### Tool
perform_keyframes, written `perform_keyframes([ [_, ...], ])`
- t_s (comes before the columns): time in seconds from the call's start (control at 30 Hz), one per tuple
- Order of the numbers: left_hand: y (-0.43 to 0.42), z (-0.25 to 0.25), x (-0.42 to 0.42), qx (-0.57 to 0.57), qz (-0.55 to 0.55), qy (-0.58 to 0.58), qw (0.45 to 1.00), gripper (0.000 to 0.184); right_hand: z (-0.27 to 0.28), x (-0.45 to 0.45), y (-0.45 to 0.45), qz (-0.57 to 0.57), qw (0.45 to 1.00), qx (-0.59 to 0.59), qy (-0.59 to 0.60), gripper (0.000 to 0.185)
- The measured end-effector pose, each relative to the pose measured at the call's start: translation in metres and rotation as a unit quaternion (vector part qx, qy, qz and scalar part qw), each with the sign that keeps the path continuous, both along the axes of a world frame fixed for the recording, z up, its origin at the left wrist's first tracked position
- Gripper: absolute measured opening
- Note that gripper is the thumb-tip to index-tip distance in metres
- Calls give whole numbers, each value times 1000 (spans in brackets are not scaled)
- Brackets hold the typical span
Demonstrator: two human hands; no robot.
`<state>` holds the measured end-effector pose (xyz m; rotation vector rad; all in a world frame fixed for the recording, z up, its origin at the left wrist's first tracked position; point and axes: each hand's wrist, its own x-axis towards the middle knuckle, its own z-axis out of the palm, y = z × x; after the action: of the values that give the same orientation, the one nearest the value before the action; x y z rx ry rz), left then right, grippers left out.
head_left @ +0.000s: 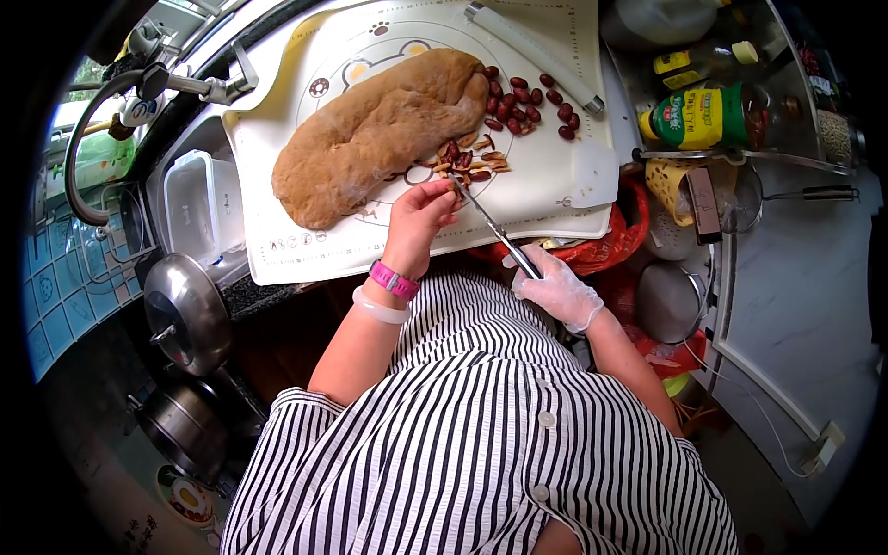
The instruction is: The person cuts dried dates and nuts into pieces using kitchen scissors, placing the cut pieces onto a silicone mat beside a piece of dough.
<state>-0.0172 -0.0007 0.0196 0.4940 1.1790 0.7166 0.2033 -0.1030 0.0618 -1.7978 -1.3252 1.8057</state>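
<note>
My left hand [424,220], bare with a pink watch and a pale bangle, is closed in a pinch on a small piece of red date, mostly hidden by the fingertips. In a clear plastic glove, my right hand [557,289] grips the dark handles of a pair of scissors [492,222]. The blade tips reach up to the left fingertips. Just beyond them lie cut date pieces [481,166], showing pale insides. Whole red dates [518,109] are scattered farther right. A long brown slab of dough [379,129] rests beside the pieces, on the left.
Everything lies on a cream baking mat [305,254] with printed markings. A white rolling pin [546,63] and a white scraper [592,176] are at its right. Bottles [703,118] stand on a rack. A faucet [199,88], clear container [194,203] and pots [185,310] are on the left.
</note>
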Motion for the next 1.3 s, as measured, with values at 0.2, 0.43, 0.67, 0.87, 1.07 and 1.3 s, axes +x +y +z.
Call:
perform_keyframes([
  [0.2, 1, 2, 3, -43, 42, -54, 997, 24, 5, 0, -1, -5, 999, -8, 36, 35],
  [0.43, 1, 3, 11, -42, 71, -55, 995, 23, 5, -1, 1, -4, 999, -19, 48, 35],
  [0.67, 4, 3, 12, -36, 67, -33, 997, 24, -3, 2, 0, -76, 969, -100, 212, 42],
  [0.87, 4, 4, 17, -15, 81, -12, 997, 23, 1, 2, 5, -97, 959, -130, 233, 44],
  [1.07, 3, 1, 20, 16, 63, 26, 998, 21, 1, 7, 9, -70, 971, -117, 194, 39],
  [1.3, 3, -3, 21, 2, 63, 19, 998, 21, 6, 9, 10, -76, 977, -124, 158, 31],
])
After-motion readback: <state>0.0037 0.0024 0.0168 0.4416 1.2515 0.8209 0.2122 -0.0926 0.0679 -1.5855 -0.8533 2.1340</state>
